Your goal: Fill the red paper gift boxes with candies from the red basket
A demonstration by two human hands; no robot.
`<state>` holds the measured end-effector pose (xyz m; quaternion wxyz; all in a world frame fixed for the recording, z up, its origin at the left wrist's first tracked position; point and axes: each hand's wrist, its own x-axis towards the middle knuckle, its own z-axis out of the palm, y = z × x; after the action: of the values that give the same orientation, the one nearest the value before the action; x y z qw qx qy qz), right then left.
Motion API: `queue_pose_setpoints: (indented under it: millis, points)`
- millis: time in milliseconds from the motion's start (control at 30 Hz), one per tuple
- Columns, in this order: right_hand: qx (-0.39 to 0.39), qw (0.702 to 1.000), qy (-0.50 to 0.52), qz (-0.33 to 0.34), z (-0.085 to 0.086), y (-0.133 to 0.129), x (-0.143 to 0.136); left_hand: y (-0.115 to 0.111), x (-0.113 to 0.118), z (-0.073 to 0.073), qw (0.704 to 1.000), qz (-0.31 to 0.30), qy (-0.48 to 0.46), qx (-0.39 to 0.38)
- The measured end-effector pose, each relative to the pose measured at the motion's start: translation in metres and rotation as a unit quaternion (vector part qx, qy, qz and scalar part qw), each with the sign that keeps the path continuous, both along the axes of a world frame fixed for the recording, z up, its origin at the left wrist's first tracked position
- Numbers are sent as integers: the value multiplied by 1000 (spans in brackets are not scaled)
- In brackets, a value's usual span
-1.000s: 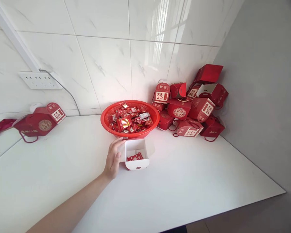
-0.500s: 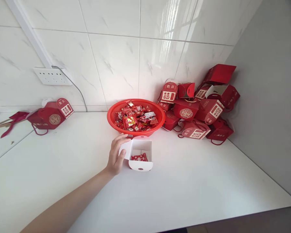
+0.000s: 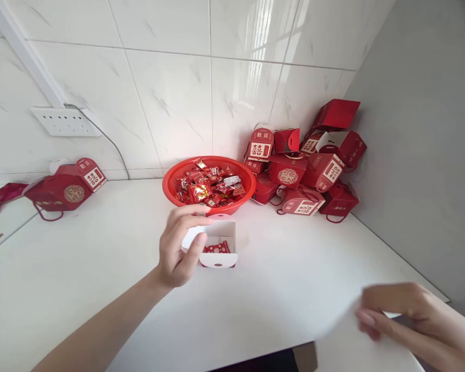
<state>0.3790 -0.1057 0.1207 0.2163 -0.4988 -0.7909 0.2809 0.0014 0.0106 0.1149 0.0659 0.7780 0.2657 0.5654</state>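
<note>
A small open gift box (image 3: 219, 260), white inside, stands on the white tabletop with its flaps spread. Inside it lies a red candy (image 3: 218, 247) with pale dots. My left hand (image 3: 180, 245) is at the box's left flap, thumb and fingers apart, partly hiding that flap. Just behind the box is a red plastic basket (image 3: 170, 187) filled with wrapped candies (image 3: 201, 191). Low at the right, my right hand (image 3: 406, 312) is blurred, its fingers curled together over the table's front edge. Whatever lies between those fingertips is too blurred to name.
Several red gift boxes (image 3: 289, 173) are heaped in the right corner against a grey panel (image 3: 422, 155). Another red box (image 3: 64, 191) stands at the left beside dark red ribbon (image 3: 8, 194). A power socket strip (image 3: 65, 123) with a grey cable is on the tiled wall.
My right hand has come into view from the lower right. My left hand stays at the open box, its fingers raised slightly. The whole view has shifted a little.
</note>
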Motion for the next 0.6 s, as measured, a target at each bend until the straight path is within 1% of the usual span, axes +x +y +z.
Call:
queue_pose_setpoints:
  millis: [67,100,167,200,233,300,333,367,400,433,533,600]
  points:
    - [27,994,54,90,21,15,-29,-11,11,16,990,-82,59,-96]
    - [43,986,104,121,29,23,-44,-17,16,22,976,-120,90,-156]
    - [58,967,190,160,40,35,-72,-26,22,33,934,-187,134,-272]
    - [76,958,225,164,42,39,-83,-29,23,37,910,-214,140,-327]
    - [95,949,257,153,42,42,-93,-32,23,40,884,-238,136,-378]
    - [127,934,320,96,39,46,-108,-36,21,43,829,-274,107,-475]
    - [130,926,350,61,37,47,-113,-37,19,44,804,-284,92,-514]
    - [125,917,377,29,34,48,-117,-37,17,44,787,-285,77,-542]
    - [112,909,401,6,32,50,-121,-37,15,44,779,-278,64,-558]
    - [97,902,420,-9,31,52,-123,-37,14,44,779,-268,50,-565]
    - [41,887,459,-24,26,59,-125,-34,13,44,800,-233,3,-553]
    - [-17,889,457,-18,22,58,-125,-35,16,46,815,-214,-34,-537]
